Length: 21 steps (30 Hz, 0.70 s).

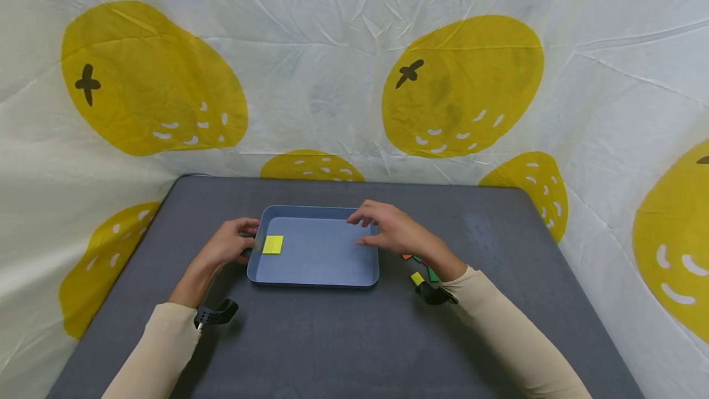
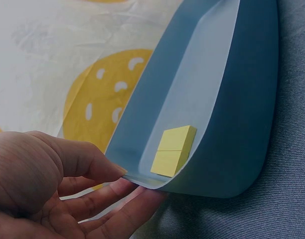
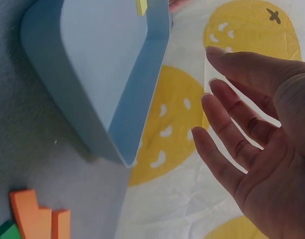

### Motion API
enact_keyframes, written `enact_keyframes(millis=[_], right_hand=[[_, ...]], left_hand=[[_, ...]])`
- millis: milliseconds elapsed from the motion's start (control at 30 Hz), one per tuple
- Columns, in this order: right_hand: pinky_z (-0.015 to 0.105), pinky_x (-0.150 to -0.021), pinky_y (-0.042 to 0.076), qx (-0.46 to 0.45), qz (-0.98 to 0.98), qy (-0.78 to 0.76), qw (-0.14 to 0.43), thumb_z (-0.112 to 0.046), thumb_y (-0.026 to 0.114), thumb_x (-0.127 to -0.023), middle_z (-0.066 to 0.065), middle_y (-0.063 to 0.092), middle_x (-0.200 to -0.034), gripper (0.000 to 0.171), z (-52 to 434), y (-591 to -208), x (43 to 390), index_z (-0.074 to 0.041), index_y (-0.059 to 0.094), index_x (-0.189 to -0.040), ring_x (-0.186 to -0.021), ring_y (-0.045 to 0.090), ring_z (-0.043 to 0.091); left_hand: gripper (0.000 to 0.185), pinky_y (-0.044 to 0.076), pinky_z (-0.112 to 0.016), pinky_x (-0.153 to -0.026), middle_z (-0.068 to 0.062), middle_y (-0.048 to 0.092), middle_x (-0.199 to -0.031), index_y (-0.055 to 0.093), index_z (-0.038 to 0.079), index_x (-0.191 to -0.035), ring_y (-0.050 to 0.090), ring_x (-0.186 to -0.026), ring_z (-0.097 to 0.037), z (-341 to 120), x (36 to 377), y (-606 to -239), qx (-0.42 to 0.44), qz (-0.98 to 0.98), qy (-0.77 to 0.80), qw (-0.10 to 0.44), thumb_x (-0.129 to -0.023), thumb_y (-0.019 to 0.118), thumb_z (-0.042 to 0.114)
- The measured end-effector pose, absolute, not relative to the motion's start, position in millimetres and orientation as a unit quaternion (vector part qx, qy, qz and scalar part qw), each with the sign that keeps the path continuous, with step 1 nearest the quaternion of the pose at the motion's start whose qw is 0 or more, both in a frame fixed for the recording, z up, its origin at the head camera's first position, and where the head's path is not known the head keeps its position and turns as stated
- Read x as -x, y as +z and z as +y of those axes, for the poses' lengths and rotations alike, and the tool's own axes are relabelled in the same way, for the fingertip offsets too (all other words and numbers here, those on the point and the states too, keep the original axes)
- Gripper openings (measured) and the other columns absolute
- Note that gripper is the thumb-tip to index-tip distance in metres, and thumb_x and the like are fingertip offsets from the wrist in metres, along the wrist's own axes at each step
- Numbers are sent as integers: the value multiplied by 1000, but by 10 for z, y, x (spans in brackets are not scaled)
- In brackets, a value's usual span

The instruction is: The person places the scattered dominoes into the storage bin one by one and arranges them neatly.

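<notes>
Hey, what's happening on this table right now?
A person sits at a grey table with a blue tray in front of them. Their left hand pinches the tray's left rim, next to yellow blocks lying inside. Their right hand hovers open over the tray's right side, holding nothing. Small orange, green and yellow pieces lie on the table by the right wrist.

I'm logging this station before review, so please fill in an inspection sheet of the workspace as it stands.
Surface: dark grey table.
Job's things: shallow blue plastic tray; two yellow square tiles lie side by side in it near its left wall.
Clutter: small orange, green and yellow foam pieces on the table right of the tray.
Grippers: left hand pinches the tray's left rim; right hand open over the tray's right edge, fingers straight.
Cables: nothing seen.
Surroundings: white cloth backdrop with yellow fruit print.
</notes>
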State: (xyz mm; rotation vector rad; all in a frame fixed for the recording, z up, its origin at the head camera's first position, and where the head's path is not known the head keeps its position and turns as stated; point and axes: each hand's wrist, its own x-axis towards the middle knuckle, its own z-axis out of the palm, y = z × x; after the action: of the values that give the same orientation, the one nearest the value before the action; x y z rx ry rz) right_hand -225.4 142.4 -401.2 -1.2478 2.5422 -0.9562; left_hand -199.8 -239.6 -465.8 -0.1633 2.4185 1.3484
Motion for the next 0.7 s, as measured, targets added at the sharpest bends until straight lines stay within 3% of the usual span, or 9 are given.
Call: enact_keyframes(millis=[467,700], right_hand=[[35,-87,55,420,835,-334,121,-6,80,-87,1,65,-121,47,1844,-4167,2178,-12,64,-131,-106,64,24],[46,-91,55,419,834,-334,134,-4,79,-86,2,66,-118,42,2044,-4296,2112,-10,66,-125,-104,65,24]], left_hand=[[55,61,-44,-73,-30,47,-142,40,-3,-151,55,-119,-41,-2409,1996,-4656,57,855,481,183,-98,53,-2],[55,61,-44,-72,-29,48,-142,40,-3,-151,55,-119,-41,-2408,2001,-4659,59,855,482,185,-98,53,-1]])
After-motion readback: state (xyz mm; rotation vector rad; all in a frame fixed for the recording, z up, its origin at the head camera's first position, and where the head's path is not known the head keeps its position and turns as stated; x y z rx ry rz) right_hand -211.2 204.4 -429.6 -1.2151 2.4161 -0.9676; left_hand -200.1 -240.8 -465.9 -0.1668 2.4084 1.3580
